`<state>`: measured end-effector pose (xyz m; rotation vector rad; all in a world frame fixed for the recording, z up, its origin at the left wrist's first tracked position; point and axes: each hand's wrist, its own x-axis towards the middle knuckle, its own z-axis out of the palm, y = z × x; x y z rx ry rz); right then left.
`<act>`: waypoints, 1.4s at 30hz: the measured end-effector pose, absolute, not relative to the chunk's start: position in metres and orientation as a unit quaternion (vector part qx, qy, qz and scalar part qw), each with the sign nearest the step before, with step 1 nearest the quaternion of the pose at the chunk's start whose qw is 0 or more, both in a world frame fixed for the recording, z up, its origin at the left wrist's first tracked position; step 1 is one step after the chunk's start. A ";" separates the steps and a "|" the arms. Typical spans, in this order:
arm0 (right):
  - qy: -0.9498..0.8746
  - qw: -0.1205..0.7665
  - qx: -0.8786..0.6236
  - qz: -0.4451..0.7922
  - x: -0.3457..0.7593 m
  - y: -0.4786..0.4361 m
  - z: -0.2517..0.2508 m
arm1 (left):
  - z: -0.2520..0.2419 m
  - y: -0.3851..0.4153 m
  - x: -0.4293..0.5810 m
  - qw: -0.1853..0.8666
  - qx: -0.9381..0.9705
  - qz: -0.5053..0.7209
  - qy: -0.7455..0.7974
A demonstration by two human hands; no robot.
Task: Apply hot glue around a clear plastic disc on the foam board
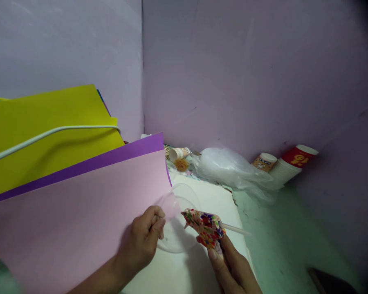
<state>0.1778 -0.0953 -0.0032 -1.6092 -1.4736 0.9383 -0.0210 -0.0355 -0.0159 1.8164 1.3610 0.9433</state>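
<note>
My right hand (233, 263) grips a glue gun (204, 224) with a flowered pattern. A whitish glue stick (236, 229) pokes out of its back end, and its nozzle points left. Left of the nozzle, my left hand (147, 234) is closed in a pinch. Whatever its fingers hold, if anything, cannot be made out. Beneath and behind both hands lies a clear round plastic dish or lid (180, 245) on a white board (168, 273). The left fingers overlap its left rim, though I cannot tell if they touch it.
Pink (79, 220), purple (144, 143) and yellow (49, 110) sheets lean on the left, with a white bent rod (58, 130) across them. Along the wall lie a toppled paper cup (178, 153), a clear plastic bag (223, 163), another cup (263, 162) and a cup stack (291, 167).
</note>
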 end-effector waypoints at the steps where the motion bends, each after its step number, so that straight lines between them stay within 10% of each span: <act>1: -0.572 0.378 -0.627 0.369 0.177 -0.095 -0.003 | -0.016 -0.036 -0.021 0.335 0.697 0.362 0.520; 42: -0.553 0.377 -0.642 0.374 0.174 -0.096 0.006 | -0.017 -0.037 -0.022 0.339 0.704 0.364 0.507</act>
